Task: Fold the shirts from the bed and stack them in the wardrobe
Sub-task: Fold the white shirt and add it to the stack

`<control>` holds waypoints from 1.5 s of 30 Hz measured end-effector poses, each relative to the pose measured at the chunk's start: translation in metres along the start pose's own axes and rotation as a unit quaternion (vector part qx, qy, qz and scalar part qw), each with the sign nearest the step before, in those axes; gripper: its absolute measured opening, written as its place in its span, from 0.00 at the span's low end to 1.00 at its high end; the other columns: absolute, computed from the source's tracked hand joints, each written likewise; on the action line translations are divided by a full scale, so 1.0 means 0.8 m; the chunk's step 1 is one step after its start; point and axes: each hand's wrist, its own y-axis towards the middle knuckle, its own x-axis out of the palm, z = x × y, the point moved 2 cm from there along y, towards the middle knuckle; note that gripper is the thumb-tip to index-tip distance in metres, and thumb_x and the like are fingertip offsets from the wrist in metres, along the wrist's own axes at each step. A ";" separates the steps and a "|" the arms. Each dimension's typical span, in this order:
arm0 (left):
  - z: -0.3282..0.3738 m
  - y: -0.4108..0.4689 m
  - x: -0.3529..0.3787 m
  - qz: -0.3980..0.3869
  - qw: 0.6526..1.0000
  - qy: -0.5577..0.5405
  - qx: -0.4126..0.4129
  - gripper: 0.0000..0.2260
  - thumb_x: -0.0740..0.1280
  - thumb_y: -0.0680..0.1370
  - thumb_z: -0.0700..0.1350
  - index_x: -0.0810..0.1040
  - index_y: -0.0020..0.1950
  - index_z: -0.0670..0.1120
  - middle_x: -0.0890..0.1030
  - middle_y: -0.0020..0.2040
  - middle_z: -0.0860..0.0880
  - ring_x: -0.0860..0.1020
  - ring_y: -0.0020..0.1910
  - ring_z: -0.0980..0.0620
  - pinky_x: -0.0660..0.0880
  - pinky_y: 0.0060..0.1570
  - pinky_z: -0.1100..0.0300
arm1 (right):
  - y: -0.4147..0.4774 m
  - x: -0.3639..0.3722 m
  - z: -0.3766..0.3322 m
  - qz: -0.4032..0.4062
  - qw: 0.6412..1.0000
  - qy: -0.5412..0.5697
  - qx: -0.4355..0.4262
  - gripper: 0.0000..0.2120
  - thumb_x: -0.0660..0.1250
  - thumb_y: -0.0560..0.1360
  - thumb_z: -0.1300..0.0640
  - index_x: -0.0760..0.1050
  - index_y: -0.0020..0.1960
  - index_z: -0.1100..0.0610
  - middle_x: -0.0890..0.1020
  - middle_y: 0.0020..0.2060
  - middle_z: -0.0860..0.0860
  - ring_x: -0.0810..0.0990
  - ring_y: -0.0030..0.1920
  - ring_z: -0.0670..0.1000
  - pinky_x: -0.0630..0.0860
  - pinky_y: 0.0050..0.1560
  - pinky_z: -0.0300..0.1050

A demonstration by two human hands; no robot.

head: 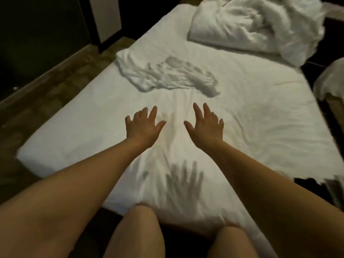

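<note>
Shirt marking: grey patches across the white shirt [167, 75]; print or shadow, cannot tell, and too smeared to read.
Shirt position: crumpled and unfolded on the bed [270, 118], at 12 o'clock from the hands, toward the bed's 10 o'clock edge; apart from both hands.
Hard to make out: dim light and motion blur, worst at the frame's edges.
Cut off, 3 o'clock: a pale rounded thing [331, 81] at the frame's edge, unidentifiable.
Cut off, 4 o'clock: a dark object [307, 183] on the bed's corner, blurred.
Frame 11 o'clock: a dark panel and a pale panel [106, 15], both only partly in view; what they belong to, cannot tell.
Duvet: white duvet [251, 25] bunched at the bed's 1 o'clock end, its top out of frame.
Left hand: left hand [144, 127] palm down, fingers [153, 112] spread wide and straight, gripping nothing.
Right hand: right hand [204, 125] beside it, fingers [197, 110] splayed likewise, grasping nothing.
Contact: both hands hover off the sheet; their blurred shadows [184, 179] fall at 6 o'clock of them.
Knees: bare knees [137, 231] against the bed's 6 o'clock edge.
Floor: patterned brown carpet [55, 75] at 9 o'clock.
</note>
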 end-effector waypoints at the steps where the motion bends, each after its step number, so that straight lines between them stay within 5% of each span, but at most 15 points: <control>1: -0.016 0.018 0.017 -0.015 1.000 0.000 -0.015 0.28 0.46 0.80 0.62 0.50 0.77 0.52 0.56 0.76 0.46 0.58 0.73 0.45 0.54 0.68 0.42 | 0.022 0.019 -0.010 -0.021 1.000 -0.007 -0.007 0.31 0.50 0.79 0.39 0.43 0.77 0.46 0.46 0.77 0.51 0.51 0.75 0.60 0.49 0.72 0.61; 8: -0.095 0.191 0.088 -0.019 0.998 -0.015 -0.060 0.30 0.49 0.80 0.62 0.42 0.77 0.53 0.48 0.78 0.46 0.51 0.76 0.46 0.50 0.72 0.43 | 0.198 0.095 -0.054 -0.060 0.997 -0.028 -0.026 0.33 0.50 0.79 0.39 0.40 0.77 0.49 0.43 0.77 0.52 0.44 0.75 0.63 0.47 0.73 0.58; 13: -0.104 0.269 0.153 0.188 0.981 -0.003 0.040 0.29 0.50 0.77 0.61 0.56 0.76 0.50 0.65 0.73 0.42 0.65 0.71 0.44 0.63 0.66 0.43 | 0.270 0.173 -0.056 -0.007 0.989 -0.104 -0.103 0.33 0.42 0.78 0.36 0.30 0.74 0.47 0.31 0.74 0.52 0.33 0.74 0.58 0.38 0.73 0.59; 15: -0.102 0.308 0.167 0.207 0.977 -0.009 0.053 0.29 0.51 0.77 0.61 0.55 0.76 0.51 0.63 0.74 0.44 0.63 0.72 0.45 0.62 0.66 0.43 | 0.296 0.197 -0.058 0.038 0.993 -0.071 -0.086 0.33 0.41 0.78 0.36 0.30 0.74 0.47 0.33 0.75 0.51 0.34 0.75 0.57 0.36 0.72 0.58; 18: -0.097 0.350 0.168 0.248 0.968 0.002 0.037 0.29 0.53 0.77 0.61 0.56 0.76 0.51 0.64 0.74 0.46 0.63 0.73 0.44 0.62 0.66 0.42 | 0.348 0.207 -0.070 0.127 0.987 -0.048 -0.086 0.33 0.45 0.79 0.38 0.34 0.76 0.47 0.39 0.76 0.52 0.39 0.76 0.58 0.37 0.73 0.56; 22: -0.100 0.361 0.175 0.318 0.944 -0.043 0.074 0.20 0.54 0.78 0.53 0.77 0.62 0.45 0.81 0.58 0.46 0.77 0.60 0.45 0.70 0.57 0.43 | 0.394 0.212 -0.083 0.168 0.978 -0.015 -0.122 0.25 0.49 0.81 0.46 0.53 0.75 0.53 0.60 0.74 0.55 0.55 0.74 0.57 0.44 0.73 0.52; 25: -0.102 0.358 0.167 0.335 0.933 -0.083 0.098 0.18 0.55 0.75 0.47 0.82 0.51 0.42 0.84 0.50 0.43 0.81 0.52 0.44 0.74 0.53 0.45 | 0.396 0.204 -0.080 0.170 0.975 0.053 -0.132 0.11 0.53 0.80 0.57 0.70 0.58 0.57 0.76 0.58 0.58 0.71 0.60 0.59 0.61 0.63 0.48; 28: -0.103 0.346 0.155 0.292 0.945 -0.134 0.059 0.19 0.54 0.76 0.50 0.79 0.42 0.40 0.82 0.40 0.39 0.80 0.39 0.39 0.74 0.40 0.53 | 0.376 0.191 -0.063 0.143 0.967 0.201 -0.060 0.07 0.53 0.79 0.58 0.70 0.47 0.52 0.79 0.49 0.56 0.75 0.51 0.58 0.66 0.48 0.44; 31: -0.101 0.315 0.149 0.257 0.943 -0.211 0.000 0.25 0.49 0.76 0.57 0.74 0.38 0.38 0.78 0.36 0.36 0.77 0.37 0.36 0.66 0.34 0.52 | 0.332 0.186 -0.044 0.117 0.956 0.269 -0.023 0.06 0.55 0.79 0.57 0.66 0.44 0.51 0.79 0.47 0.58 0.76 0.48 0.58 0.62 0.43 0.41; 37: -0.071 0.176 0.156 0.154 0.946 -0.284 -0.026 0.21 0.56 0.78 0.59 0.78 0.41 0.43 0.80 0.41 0.42 0.78 0.43 0.42 0.66 0.40 0.56 | 0.195 0.183 0.003 0.059 0.968 0.243 0.017 0.08 0.55 0.79 0.55 0.72 0.46 0.53 0.80 0.48 0.55 0.78 0.50 0.57 0.67 0.47 0.43; 41: -0.047 0.061 0.146 0.091 0.943 -0.319 -0.029 0.28 0.50 0.73 0.63 0.81 0.43 0.43 0.82 0.41 0.44 0.79 0.42 0.44 0.69 0.42 0.57 | 0.081 0.157 0.031 0.016 0.959 0.272 0.081 0.09 0.54 0.80 0.55 0.73 0.48 0.51 0.80 0.50 0.52 0.76 0.47 0.52 0.65 0.47 0.40; 45: -0.036 -0.046 0.128 -0.006 0.927 -0.368 -0.071 0.11 0.61 0.80 0.49 0.79 0.44 0.45 0.81 0.44 0.46 0.79 0.44 0.47 0.67 0.40 0.65 | -0.029 0.138 0.054 -0.070 0.953 0.266 0.126 0.12 0.53 0.80 0.54 0.75 0.54 0.51 0.80 0.54 0.51 0.77 0.52 0.53 0.68 0.50 0.42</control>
